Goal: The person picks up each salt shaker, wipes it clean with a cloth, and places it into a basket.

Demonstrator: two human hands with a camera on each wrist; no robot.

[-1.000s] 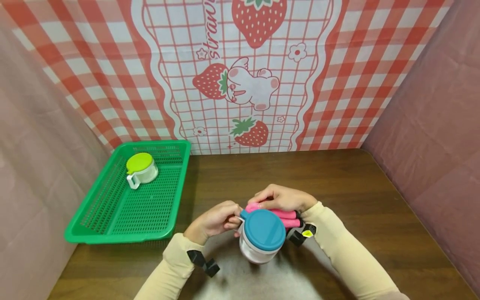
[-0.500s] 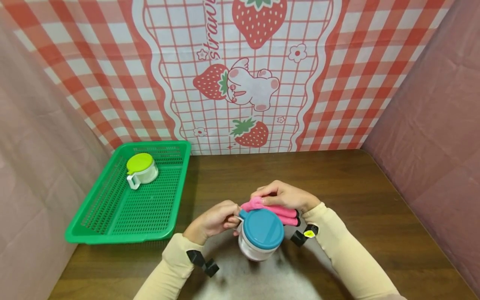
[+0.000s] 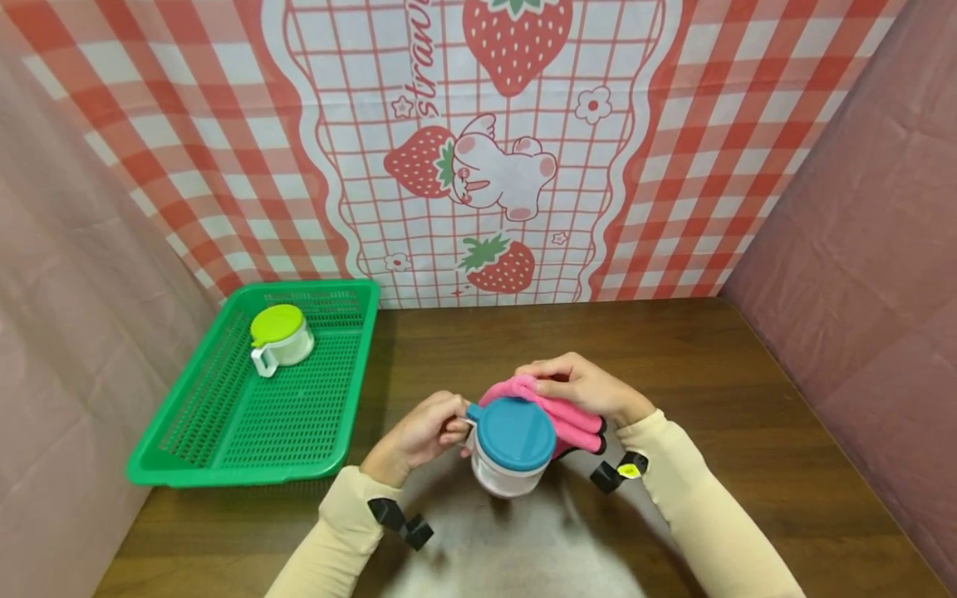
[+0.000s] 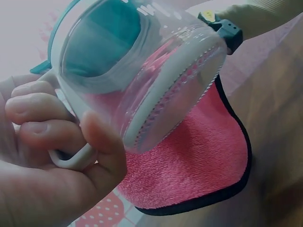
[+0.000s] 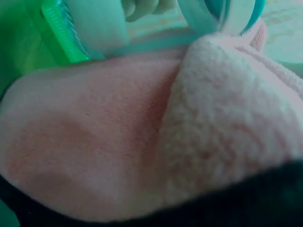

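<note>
While the left hand (image 3: 428,433) holds a blue-lidded jar (image 3: 514,448), fingers clamped on its handle (image 4: 73,164), right of the green basket (image 3: 292,423), the right hand (image 3: 586,386) pinches a pink cloth (image 3: 574,422) farther right.

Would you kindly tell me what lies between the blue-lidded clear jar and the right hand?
A black-edged pink plush cloth lies between the right hand and the jar, as the head view shows.

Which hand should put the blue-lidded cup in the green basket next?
Probably the left hand: it grips the blue-lidded cup by its handle and is nearer the green basket. The right hand is busy holding the pink cloth.
</note>
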